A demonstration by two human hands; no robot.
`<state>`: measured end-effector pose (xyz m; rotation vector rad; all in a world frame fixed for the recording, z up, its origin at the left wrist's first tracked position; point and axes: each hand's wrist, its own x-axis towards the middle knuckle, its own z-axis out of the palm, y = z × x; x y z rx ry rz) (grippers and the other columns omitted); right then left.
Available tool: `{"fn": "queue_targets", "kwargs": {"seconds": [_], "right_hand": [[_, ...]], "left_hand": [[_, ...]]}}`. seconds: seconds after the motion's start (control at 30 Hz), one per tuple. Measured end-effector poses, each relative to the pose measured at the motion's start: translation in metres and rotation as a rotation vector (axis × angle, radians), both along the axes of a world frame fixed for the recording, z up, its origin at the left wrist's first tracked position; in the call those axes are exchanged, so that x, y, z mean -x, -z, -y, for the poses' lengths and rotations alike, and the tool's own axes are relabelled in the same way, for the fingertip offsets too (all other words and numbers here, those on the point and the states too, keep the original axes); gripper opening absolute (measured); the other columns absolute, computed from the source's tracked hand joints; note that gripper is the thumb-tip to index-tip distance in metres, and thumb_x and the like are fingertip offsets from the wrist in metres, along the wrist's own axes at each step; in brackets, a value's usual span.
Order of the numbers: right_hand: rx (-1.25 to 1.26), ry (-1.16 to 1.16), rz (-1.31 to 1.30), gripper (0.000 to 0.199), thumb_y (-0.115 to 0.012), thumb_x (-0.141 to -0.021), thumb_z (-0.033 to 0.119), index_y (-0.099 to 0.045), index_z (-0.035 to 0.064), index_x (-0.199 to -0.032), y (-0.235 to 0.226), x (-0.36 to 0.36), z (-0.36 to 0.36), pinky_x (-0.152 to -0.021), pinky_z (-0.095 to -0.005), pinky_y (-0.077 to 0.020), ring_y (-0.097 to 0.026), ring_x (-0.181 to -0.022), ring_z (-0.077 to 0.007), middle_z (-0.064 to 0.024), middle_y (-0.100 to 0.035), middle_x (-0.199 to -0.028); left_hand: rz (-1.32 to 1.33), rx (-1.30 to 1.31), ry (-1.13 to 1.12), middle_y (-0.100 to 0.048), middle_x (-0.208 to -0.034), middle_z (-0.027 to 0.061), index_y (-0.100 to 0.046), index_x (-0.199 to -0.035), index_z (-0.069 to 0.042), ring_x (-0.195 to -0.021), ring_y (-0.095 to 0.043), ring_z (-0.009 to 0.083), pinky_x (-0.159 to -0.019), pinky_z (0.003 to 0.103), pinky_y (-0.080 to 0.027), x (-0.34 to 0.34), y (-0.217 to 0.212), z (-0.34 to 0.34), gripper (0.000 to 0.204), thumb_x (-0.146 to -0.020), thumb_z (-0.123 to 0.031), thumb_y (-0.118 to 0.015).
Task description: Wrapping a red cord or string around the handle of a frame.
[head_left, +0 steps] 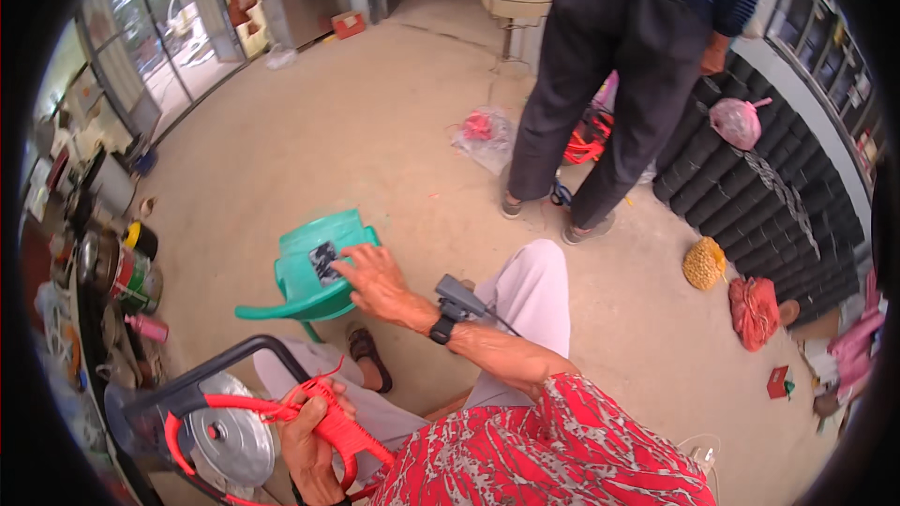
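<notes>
Left hand clenched around red cord, right hand flat on green stool.

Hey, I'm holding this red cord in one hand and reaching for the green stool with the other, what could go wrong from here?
The red cord is wound around your left hand and runs toward the metal wheel; if the wheel turns, it might tighten on your fingers. Your right hand presses on the green plastic stool, which looks tilted and may slip. Another person stands close ahead, and loose cord could trip them.
</notes>
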<state>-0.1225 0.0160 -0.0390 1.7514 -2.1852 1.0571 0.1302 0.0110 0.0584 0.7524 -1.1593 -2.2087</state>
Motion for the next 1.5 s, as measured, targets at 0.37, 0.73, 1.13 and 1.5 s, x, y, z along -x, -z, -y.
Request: {"fn": "queue_targets", "kwargs": {"seconds": [0.37, 0.73, 1.13, 1.5], "right_hand": [[-0.029, 0.023, -0.004, 0.015, -0.061, -0.068, 0.001, -0.059, 0.0055, -0.082, 0.058, 0.012, 0.029, -0.071, -0.0433, -0.039, -0.053, -0.088, -0.0305, -0.0126, -0.058, -0.085], [0.203, 0.054, 0.269, 0.046, -0.057, -0.075, 0.003, -0.049, 0.0044, -0.12, 0.024, 0.004, -0.037, -0.083, -0.0439, -0.0381, -0.044, -0.103, -0.0332, -0.0149, -0.045, -0.11], [0.67, 0.284, 0.512, 0.025, -0.063, -0.09, 0.013, -0.06, -0.0008, -0.111, -0.145, 0.012, -0.184, -0.076, -0.0285, -0.0487, -0.058, -0.086, -0.0133, -0.0076, -0.062, -0.094], [1.466, 0.114, -0.363, 0.01, -0.055, -0.095, 0.017, -0.056, 0.0068, -0.098, -0.264, -0.043, -0.333, -0.07, -0.0316, -0.0423, -0.053, -0.068, -0.0155, -0.0025, -0.06, -0.073]], "left_hand": [[0.095, -0.065, 0.102, -0.063, -0.094, 0.0102, -0.059, -0.105, -0.003, -0.071, -0.059, 0.0198, -0.061, 0.029, -0.052, 0.021, -0.025, -0.021, 0.029, -0.08, -0.011, -0.069], [0.081, -0.061, 0.189, -0.063, -0.095, 0.0083, -0.059, -0.107, -0.002, -0.074, -0.06, 0.0173, -0.064, 0.026, -0.051, 0.037, -0.038, -0.045, 0.029, -0.082, -0.011, -0.069], [0.052, 0.012, 0.316, -0.065, -0.089, 0.0078, -0.061, -0.102, -0.001, -0.07, -0.061, 0.0162, -0.062, 0.024, -0.05, 0.039, -0.046, -0.06, 0.021, -0.083, -0.008, -0.067], [0.056, 0.039, 0.364, -0.065, -0.092, 0.0089, -0.061, -0.103, 0.0, -0.073, -0.062, 0.0169, -0.065, 0.025, -0.05, 0.047, -0.045, -0.074, 0.022, -0.083, -0.008, -0.067]]}}
